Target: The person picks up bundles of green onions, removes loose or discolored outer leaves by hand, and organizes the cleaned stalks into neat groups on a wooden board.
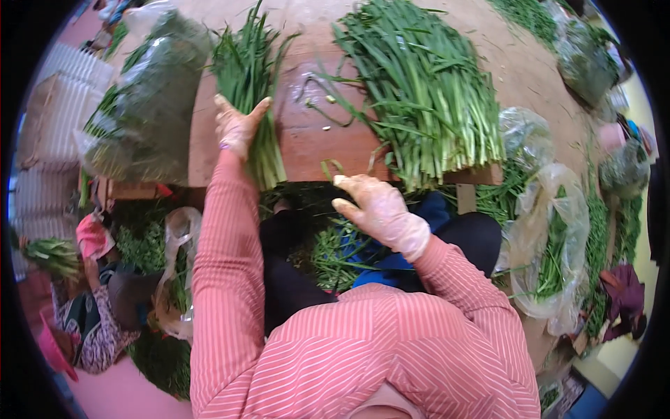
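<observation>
My left hand (236,128), in a thin pale glove, is around a small bunch of long green leafy stalks (246,73), thumb on one side and fingers on the other. The bunch lies on a reddish-brown wooden board (324,152), its pale cut ends at the near edge. My right hand (379,209), gloved too, hovers just off that edge with thumb and forefinger apart. By its forefinger tip is a curled yellowish leaf (331,168); whether they touch I cannot tell. A much larger pile of the same stalks (429,94) lies to the right.
A plastic bag packed with greens (152,105) stands left of the board. Loose trimmings (340,251) lie below, between my knees. An open clear bag (549,251) with stalks is at right. A person in a pink hat (55,340) sits at far left, holding greens.
</observation>
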`<state>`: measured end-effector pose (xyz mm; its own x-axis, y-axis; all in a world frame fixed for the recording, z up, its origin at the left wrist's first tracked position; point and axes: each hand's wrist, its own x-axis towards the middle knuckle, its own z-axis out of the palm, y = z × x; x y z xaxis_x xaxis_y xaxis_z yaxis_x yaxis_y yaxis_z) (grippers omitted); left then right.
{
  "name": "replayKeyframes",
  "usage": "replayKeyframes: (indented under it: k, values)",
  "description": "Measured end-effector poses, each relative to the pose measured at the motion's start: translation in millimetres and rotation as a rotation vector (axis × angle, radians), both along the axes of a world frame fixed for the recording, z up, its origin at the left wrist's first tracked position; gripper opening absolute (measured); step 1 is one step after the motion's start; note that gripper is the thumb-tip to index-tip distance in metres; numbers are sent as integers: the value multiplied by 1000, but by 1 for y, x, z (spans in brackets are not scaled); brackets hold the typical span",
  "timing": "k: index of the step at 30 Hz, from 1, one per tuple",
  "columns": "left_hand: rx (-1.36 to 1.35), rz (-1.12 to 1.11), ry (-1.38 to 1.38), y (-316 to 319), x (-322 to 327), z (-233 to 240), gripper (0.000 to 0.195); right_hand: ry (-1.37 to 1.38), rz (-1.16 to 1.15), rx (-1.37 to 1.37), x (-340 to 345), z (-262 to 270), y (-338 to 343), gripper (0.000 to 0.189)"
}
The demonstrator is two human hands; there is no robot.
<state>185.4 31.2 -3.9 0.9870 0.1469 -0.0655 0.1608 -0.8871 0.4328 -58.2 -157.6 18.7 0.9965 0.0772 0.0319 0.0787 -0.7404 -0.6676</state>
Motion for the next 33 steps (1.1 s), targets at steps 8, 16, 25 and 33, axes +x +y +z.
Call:
replayKeyframes:
  k: [8, 16, 25, 33]
  values:
    - [-76, -184, 40, 10, 17, -7, 123, -147, -38, 70, -20, 4, -7, 37]
    - [20, -218, -253, 27, -4, 7, 103, -379, -591, -86, -62, 51, -86, 26]
    - [-721, -625, 36, -91, -115, 22, 26, -300, -948, -37, -57, 66, -153, 46]
    - [-1086, -615, 341, -138, -171, 6, 25, 289, -830, -200, -17, 61, -162, 117]
